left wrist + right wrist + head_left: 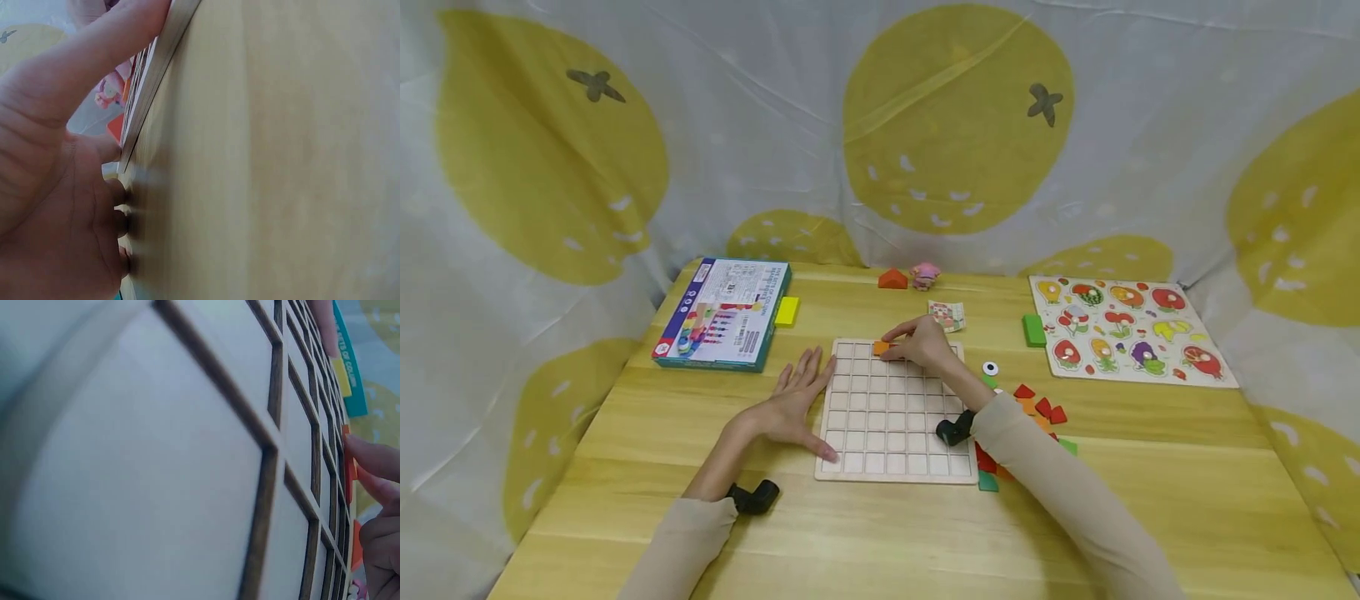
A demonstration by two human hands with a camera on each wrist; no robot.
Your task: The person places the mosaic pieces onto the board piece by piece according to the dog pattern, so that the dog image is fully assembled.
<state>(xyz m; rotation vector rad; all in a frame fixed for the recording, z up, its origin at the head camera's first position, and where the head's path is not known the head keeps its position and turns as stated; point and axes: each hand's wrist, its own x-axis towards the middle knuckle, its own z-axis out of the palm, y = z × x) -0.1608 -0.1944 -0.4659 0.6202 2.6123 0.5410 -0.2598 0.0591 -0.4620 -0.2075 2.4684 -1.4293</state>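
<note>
A square wooden grid board (pixel 877 423) lies on the table in front of me. Along its left side my left hand (pixel 786 412) is spread, thumb on the near corner and index finger at the edge farther up. In the left wrist view the thumb (pixel 94 59) presses on the board's rim, while the other fingertips rest on the tabletop. My right hand (pixel 923 343) reaches across to the far row and pinches a small orange tile (pixel 879 347) between thumb and fingers. The right wrist view shows these fingertips (pixel 369 453) right at the tile, low over the grid.
Loose red, orange and green tiles (pixel 985 460) lie right of the board, partly under the right forearm. A boxed set (pixel 722 312) and yellow block (pixel 787 311) are at left. A fruit puzzle (pixel 1127 329), green block (pixel 1033 331), red block (pixel 892 279), pink figurine (pixel 924 275) and card (pixel 947 317) stand farther back.
</note>
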